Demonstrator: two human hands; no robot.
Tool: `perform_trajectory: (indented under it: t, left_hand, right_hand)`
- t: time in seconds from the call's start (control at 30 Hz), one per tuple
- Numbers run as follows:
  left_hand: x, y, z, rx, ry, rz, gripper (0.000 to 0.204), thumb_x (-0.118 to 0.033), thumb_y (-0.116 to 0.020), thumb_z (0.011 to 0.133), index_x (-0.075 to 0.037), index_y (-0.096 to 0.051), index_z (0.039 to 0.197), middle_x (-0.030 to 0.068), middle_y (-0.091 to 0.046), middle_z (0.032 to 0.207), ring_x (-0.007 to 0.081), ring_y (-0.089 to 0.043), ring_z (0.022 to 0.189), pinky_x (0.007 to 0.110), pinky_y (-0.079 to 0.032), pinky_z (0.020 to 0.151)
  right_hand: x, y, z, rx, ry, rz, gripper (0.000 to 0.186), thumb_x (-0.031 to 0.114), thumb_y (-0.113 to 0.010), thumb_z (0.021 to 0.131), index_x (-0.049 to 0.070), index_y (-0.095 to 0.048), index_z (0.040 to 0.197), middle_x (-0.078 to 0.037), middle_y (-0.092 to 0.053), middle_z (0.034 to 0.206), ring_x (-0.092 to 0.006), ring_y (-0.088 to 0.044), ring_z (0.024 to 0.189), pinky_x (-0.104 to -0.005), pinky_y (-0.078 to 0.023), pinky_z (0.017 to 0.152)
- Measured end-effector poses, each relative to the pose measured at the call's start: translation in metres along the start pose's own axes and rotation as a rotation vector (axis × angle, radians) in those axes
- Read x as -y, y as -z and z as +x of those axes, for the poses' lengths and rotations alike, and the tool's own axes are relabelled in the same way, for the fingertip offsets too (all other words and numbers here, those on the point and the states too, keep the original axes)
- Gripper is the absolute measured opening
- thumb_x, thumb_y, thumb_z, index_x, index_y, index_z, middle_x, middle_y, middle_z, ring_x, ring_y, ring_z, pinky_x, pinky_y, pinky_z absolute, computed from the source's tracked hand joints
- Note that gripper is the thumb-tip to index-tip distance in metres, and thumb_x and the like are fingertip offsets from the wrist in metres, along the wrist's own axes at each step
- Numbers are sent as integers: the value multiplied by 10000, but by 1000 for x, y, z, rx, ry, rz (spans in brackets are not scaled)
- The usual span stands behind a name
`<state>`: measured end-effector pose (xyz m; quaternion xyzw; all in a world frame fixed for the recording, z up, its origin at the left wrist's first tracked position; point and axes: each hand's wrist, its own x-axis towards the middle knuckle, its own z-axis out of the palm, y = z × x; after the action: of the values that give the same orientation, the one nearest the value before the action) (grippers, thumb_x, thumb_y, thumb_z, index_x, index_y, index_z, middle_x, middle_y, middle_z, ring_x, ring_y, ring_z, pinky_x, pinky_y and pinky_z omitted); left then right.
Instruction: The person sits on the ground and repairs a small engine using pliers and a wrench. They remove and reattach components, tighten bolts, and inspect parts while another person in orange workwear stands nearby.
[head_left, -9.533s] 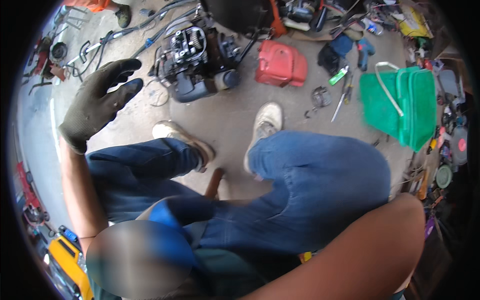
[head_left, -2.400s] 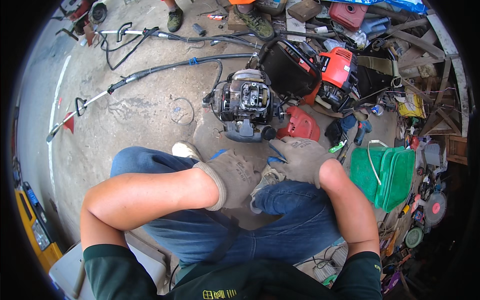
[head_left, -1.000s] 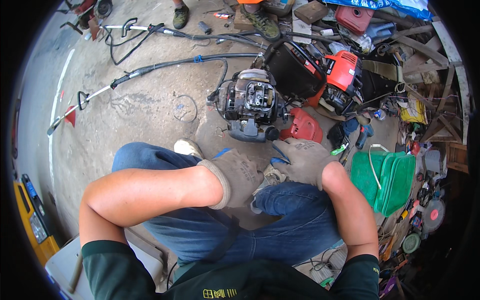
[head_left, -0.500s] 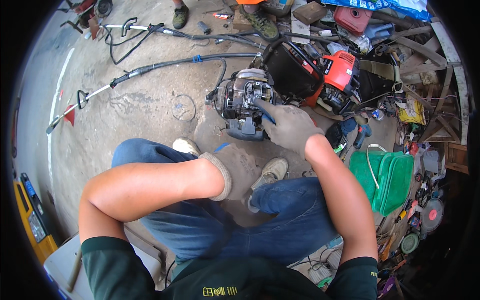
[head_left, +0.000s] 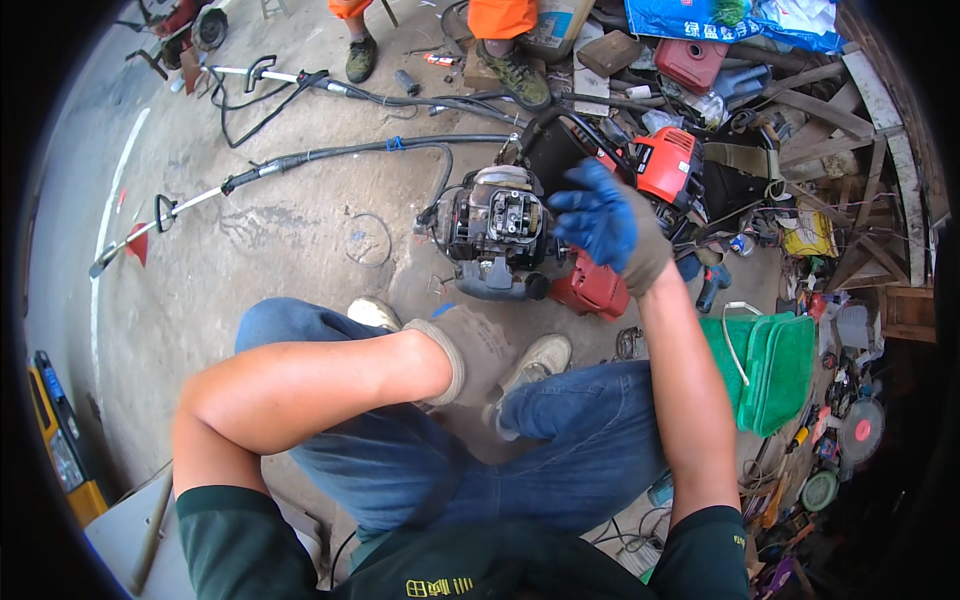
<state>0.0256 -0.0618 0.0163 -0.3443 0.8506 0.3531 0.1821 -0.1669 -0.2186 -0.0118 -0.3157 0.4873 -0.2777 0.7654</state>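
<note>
My right hand (head_left: pixel 607 225), in a grey glove with a blue palm, is raised palm up, fingers apart and slightly curled, holding nothing. It is just right of a dirty engine (head_left: pixel 500 230) with its valve gear exposed. A red plastic part (head_left: pixel 590 290) lies below this hand, beside the engine. My left hand (head_left: pixel 470 355), also gloved, hangs low between my knees near my right shoe (head_left: pixel 545 355); its fingers are hidden.
Trimmer poles and hoses (head_left: pixel 300 155) lie across the concrete. A co-worker's legs and boots (head_left: pixel 510 75) stand at the top. An orange-red engine (head_left: pixel 665 165), a green bucket (head_left: pixel 770 365), a drill (head_left: pixel 712 285) and piled scrap wood (head_left: pixel 830 130) are on the right.
Half a second ago my right index finger pointed into the engine top, back of glove up. It has since lifted rightward and turned palm up. My left hand stayed low.
</note>
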Motion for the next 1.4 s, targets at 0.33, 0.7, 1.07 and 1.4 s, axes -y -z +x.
perform_trajectory:
  t: [0.33, 0.7, 1.07, 1.4]
  left_hand:
    - [3, -5, 19, -40, -46, 79, 513, -443, -640, 881, -72, -632, 1235, 188, -697, 1085, 364, -681, 1031, 486, -516, 883]
    - [20, -5, 29, 5, 25, 88, 663, -521, -618, 902, -68, -567, 1382, 232, -665, 1186, 401, -637, 1120, 487, -500, 953]
    - [21, 5, 39, 129, 134, 109, 703, -561, -600, 917, -76, -526, 1421, 231, -641, 1250, 401, -611, 1162, 478, -475, 994]
    - [27, -1, 42, 67, 127, 126, 725, -566, -610, 912, -73, -518, 1437, 224, -637, 1275, 395, -595, 1198, 469, -462, 1017]
  right_hand:
    - [26, 62, -59, -154, 353, -437, 395, 334, -583, 1014, 16, -647, 1240, -84, -716, 931, -154, -702, 791, -305, -581, 687]
    - [24, 20, -94, 148, 156, -1583, 540, 446, -574, 957, 110, -567, 1379, -218, -652, 1273, -390, -611, 1184, -441, -469, 1017]
    - [33, 21, -108, 158, 212, -1567, 531, 439, -535, 966, 53, -587, 1327, -236, -614, 1327, -398, -574, 1246, -465, -447, 1055]
    - [23, 35, -94, 127, 268, -1569, 557, 443, -587, 942, 92, -572, 1374, -226, -655, 1263, -392, -605, 1192, -453, -452, 1033]
